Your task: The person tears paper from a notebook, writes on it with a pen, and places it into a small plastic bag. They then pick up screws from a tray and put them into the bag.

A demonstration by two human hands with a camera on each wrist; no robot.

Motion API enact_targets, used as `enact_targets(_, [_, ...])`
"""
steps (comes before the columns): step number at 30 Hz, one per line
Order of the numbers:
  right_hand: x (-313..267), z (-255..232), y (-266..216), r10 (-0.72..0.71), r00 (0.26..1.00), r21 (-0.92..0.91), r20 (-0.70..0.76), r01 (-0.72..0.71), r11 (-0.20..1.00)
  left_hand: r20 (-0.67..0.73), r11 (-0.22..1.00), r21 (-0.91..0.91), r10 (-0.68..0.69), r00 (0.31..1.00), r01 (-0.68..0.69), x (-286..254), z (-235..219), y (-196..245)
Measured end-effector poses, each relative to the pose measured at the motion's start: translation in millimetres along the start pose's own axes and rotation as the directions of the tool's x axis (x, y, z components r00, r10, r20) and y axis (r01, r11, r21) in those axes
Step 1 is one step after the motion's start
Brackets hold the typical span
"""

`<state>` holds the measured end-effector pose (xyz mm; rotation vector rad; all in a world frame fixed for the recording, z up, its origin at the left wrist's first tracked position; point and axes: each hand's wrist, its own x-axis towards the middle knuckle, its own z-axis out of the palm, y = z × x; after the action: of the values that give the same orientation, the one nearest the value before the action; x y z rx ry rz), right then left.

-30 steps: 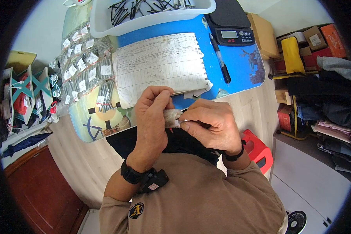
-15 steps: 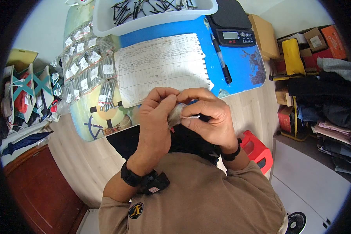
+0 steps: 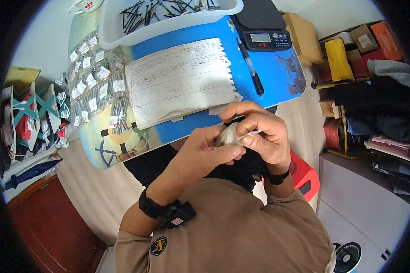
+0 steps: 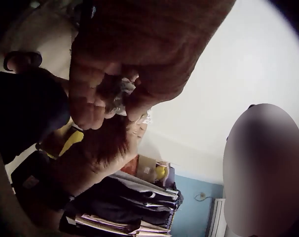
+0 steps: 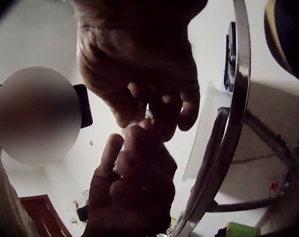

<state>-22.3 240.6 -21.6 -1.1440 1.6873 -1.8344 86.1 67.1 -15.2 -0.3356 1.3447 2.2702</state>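
Small clear bag (image 3: 228, 135), gripped by the left hand (image 3: 199, 151), lies between it and the right hand (image 3: 268, 135), which pinches a white slip (image 3: 252, 133)

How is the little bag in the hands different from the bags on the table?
The left hand and right hand hold the little bag; the other bags lie on the table. Fingers partly hide the little bag; the other bags lie untouched, white labels showing. Both look see-through.
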Motion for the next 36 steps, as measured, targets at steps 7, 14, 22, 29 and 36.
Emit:
enact_targets(7, [-9, -11, -6, 0.009, 0.994, -0.069, -0.112, -0.017, 0.997, -0.003, 0.984, -0.148, 0.099, 0.995, -0.099, -1, 13, 6])
enact_targets(14, [-13, -6, -8, -0.066, 0.984, -0.182, -0.164, 0.036, 0.983, -0.056, 0.988, -0.143, 0.054, 0.997, -0.062, 3, 6, 2])
enact_targets(22, [-16, -8, -3, -0.102, 0.956, -0.242, -0.277, 0.033, 0.970, 0.041, 0.952, -0.306, 0.016, 0.999, -0.003, 18, 10, 9])
enact_targets(29, [-12, -7, 4, -0.085, 0.940, -0.304, -0.330, -0.021, 0.953, -0.085, 0.985, -0.104, 0.129, 0.988, -0.138, 29, 0, 1])
enact_targets(36, [-5, -7, 5, -0.081, 0.942, -0.324, -0.325, -0.031, 0.945, -0.116, 0.987, -0.154, 0.027, 0.993, -0.045, 32, -2, 10])
